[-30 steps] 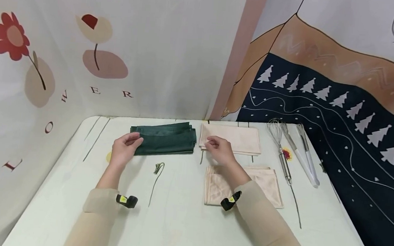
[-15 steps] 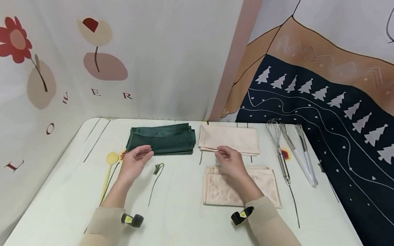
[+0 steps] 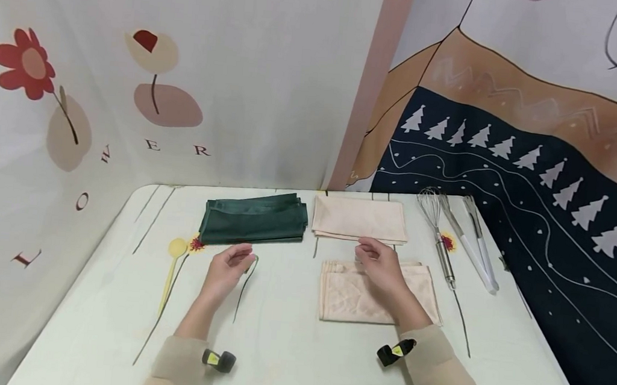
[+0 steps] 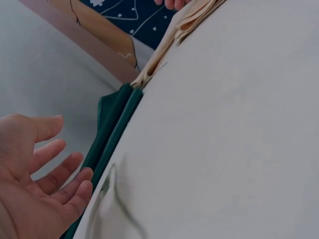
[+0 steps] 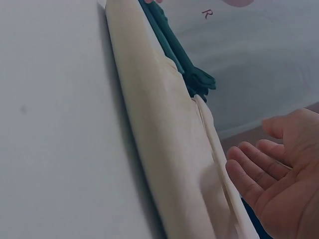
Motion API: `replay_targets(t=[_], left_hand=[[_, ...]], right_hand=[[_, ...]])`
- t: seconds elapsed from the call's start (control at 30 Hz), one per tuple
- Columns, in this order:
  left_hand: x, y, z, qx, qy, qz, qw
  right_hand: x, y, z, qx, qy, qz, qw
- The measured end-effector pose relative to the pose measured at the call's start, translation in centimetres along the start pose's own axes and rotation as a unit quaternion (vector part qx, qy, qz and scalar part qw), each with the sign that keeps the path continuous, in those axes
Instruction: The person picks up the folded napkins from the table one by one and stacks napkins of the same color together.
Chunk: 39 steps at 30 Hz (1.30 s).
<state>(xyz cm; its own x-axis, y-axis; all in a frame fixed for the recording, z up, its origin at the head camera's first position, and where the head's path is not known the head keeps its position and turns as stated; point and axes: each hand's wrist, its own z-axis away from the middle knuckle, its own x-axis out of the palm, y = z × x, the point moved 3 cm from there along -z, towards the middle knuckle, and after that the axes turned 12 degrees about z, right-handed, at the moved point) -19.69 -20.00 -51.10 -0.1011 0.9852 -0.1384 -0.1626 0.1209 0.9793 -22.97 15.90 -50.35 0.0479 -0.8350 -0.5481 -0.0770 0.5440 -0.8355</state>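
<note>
My left hand [image 3: 226, 270] hovers in front of a folded dark green cloth [image 3: 254, 218], fingers relaxed and slightly bent, holding nothing. The left wrist view shows that palm with its fingers apart, beside the edge of the green cloth [image 4: 112, 132]. My right hand [image 3: 381, 265] is over a folded pale pink cloth [image 3: 354, 299] at the near right and covers part of it. Its fingers are loose and hold nothing, as the right wrist view shows. Behind it lies a second folded pale pink cloth [image 3: 361, 218], right of the green one.
At the table's right side lie a metal whisk [image 3: 441, 239] and a pair of tongs [image 3: 480, 248] with whitish arms. The pale tablecloth [image 3: 279, 353] has printed flowers and stems. Patterned curtains [image 3: 262, 92] hang behind and beside the table.
Both hands have drawn back toward the body and shifted right. The left has come away from the green cloth, the right from the rear pink cloth. The cloths lie where they were.
</note>
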Motion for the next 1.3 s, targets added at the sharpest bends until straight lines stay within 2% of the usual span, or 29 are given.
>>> replay_targets(t=[0.1, 0.23, 0.43, 0.7, 1.0, 1.3], left_hand=[[1.3, -0.3, 0.2, -0.001, -0.016, 0.009, 0.9998], [2.9, -0.5, 0.5, 0.005, -0.02, 0.018, 0.9996], [4.7, -1.0, 1.2, 0.025, -0.037, 0.029, 0.9986], [6.4, -0.6, 1.8, 0.048, -0.044, 0.04, 0.9971], [8.0, -0.4, 2.3, 0.062, -0.042, 0.041, 0.9963], [9.7, -0.4, 2.8, 0.067, -0.058, 0.034, 0.9955]], right_hand=[[-0.4, 0.6, 0.3, 0.003, 0.005, -0.003, 1.0], [-0.9, 1.1, 0.7, 0.003, 0.009, 0.001, 1.0], [-1.8, 2.0, 1.6, 0.007, 0.018, 0.009, 0.9998], [-3.5, 2.9, 2.7, 0.015, 0.035, 0.037, 0.9986], [-5.8, 4.0, 3.6, 0.0, 0.068, 0.055, 0.9962], [-7.9, 5.1, 5.1, 0.029, 0.098, 0.108, 0.9889]])
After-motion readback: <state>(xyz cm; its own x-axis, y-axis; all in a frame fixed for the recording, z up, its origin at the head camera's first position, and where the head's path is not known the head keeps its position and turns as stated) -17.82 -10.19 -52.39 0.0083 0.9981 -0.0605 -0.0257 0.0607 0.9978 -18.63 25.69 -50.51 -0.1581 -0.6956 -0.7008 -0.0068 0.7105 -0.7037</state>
